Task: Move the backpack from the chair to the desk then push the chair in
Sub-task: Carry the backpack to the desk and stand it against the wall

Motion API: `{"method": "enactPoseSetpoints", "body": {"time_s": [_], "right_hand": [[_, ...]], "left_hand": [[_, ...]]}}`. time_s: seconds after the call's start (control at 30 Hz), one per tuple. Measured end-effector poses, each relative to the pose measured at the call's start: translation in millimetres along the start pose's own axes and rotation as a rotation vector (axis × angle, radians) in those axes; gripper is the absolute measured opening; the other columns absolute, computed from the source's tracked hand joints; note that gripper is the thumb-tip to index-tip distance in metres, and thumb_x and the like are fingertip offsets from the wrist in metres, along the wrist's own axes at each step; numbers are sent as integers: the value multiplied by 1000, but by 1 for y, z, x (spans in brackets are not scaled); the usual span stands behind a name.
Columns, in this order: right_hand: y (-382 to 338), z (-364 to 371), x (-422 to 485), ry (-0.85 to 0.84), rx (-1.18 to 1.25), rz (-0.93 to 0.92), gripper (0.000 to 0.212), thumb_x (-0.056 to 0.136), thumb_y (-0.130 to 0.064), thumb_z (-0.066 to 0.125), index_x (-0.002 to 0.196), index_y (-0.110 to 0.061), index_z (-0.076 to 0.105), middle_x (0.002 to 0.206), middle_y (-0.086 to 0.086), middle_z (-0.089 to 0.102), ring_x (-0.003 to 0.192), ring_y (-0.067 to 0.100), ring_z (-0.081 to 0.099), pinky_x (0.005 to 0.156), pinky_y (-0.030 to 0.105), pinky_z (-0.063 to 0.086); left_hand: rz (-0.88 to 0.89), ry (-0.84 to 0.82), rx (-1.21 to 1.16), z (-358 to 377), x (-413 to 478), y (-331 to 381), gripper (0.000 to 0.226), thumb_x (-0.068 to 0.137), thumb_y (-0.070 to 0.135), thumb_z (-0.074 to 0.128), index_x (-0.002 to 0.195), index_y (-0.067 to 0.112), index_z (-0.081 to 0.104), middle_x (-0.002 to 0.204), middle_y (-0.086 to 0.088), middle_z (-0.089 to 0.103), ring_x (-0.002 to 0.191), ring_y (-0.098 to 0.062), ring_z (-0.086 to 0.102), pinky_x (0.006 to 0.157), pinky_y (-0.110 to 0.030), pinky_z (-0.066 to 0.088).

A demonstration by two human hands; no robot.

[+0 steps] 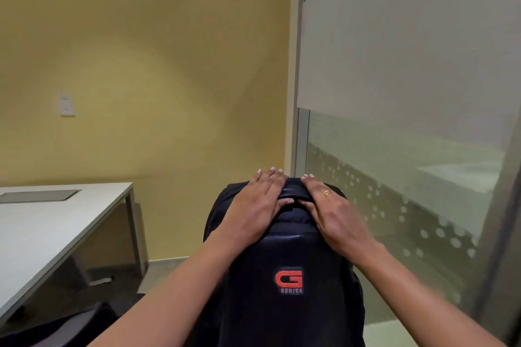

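A black backpack (284, 262) with a red "G Series" logo stands upright in front of me, filling the lower centre. My left hand (255, 205) lies over its top left and my right hand (328, 211), with a gold ring, over its top right. Both hands wrap the padded top handle, thumbs tucked under it. The white desk (42, 231) stretches along the left, apart from the bag. A dark chair part (70, 324) shows at the bottom left; what the bag rests on is hidden.
A yellow wall with a light switch (66, 105) stands behind the desk. A frosted glass partition (408, 93) with a metal frame closes off the right side. A grey cable hatch (39, 196) is set in the desk top. Bare floor lies beyond the desk leg.
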State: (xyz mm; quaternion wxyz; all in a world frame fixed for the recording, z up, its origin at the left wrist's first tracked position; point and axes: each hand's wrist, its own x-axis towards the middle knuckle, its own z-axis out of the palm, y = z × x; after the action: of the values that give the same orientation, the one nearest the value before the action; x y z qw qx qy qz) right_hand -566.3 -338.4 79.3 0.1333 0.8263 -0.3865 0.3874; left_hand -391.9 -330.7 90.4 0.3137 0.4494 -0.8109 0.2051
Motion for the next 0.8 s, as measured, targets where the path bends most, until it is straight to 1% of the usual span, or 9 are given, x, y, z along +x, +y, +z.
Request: {"method": "enactPoseSetpoints", "body": {"time_s": [0.07, 0.17, 0.37, 0.5, 0.6, 0.7, 0.73, 0.8], "right_hand": [[18, 14, 19, -9, 8, -10, 44, 91, -18, 53, 130, 0, 42, 131, 18, 52, 123, 29, 48, 96, 39, 43], [45, 34, 49, -8, 26, -26, 45, 90, -18, 54, 130, 0, 43, 131, 19, 52, 123, 30, 48, 97, 38, 42], [107, 88, 108, -6, 54, -39, 46, 93, -23, 49, 133, -3, 40, 135, 18, 48, 127, 29, 43, 103, 36, 35], [144, 136, 149, -31, 85, -110, 43, 94, -24, 47, 130, -2, 43, 132, 18, 51, 124, 29, 46, 103, 37, 36], [168, 176, 182, -53, 104, -182, 41, 94, -24, 47, 128, -1, 45, 129, 18, 53, 121, 30, 48, 104, 37, 35], [189, 210, 215, -57, 168, -226, 40, 93, -21, 49, 128, 0, 46, 129, 20, 54, 122, 31, 48, 104, 35, 32], [194, 220, 226, -57, 186, -245, 39, 93, -20, 49, 127, 0, 46, 128, 20, 54, 121, 32, 48, 103, 35, 31], [200, 242, 249, -55, 220, -285, 38, 93, -18, 50, 125, 1, 47, 126, 21, 55, 120, 32, 49, 102, 33, 31]], "left_hand": [[2, 8, 7, 14, 17, -16, 49, 94, 30, 41, 133, 0, 39, 138, -20, 45, 134, -30, 35, 113, -34, 7], [-7, 17, 29, 34, 45, -40, 51, 95, 32, 38, 136, 1, 35, 141, -18, 42, 136, -28, 31, 113, -30, 4], [-67, 15, 24, 84, 98, -88, 50, 94, 30, 41, 134, 0, 37, 140, -19, 43, 136, -29, 31, 113, -30, 7], [-121, 20, 71, 120, 123, -128, 49, 94, 30, 40, 134, 1, 37, 141, -17, 43, 137, -27, 29, 114, -29, 3], [-187, 12, 104, 145, 139, -162, 48, 94, 29, 42, 133, 0, 40, 138, -18, 46, 136, -29, 31, 114, -32, 6], [-265, -35, 117, 166, 156, -196, 51, 95, 34, 37, 137, 6, 34, 144, -11, 39, 139, -22, 25, 115, -36, 10], [-300, -40, 117, 172, 160, -207, 51, 94, 35, 36, 138, 8, 33, 145, -10, 39, 139, -21, 25, 115, -38, 12], [-353, -27, 125, 179, 168, -228, 51, 94, 36, 36, 137, 8, 34, 143, -9, 42, 136, -21, 32, 112, -43, 18]]}}
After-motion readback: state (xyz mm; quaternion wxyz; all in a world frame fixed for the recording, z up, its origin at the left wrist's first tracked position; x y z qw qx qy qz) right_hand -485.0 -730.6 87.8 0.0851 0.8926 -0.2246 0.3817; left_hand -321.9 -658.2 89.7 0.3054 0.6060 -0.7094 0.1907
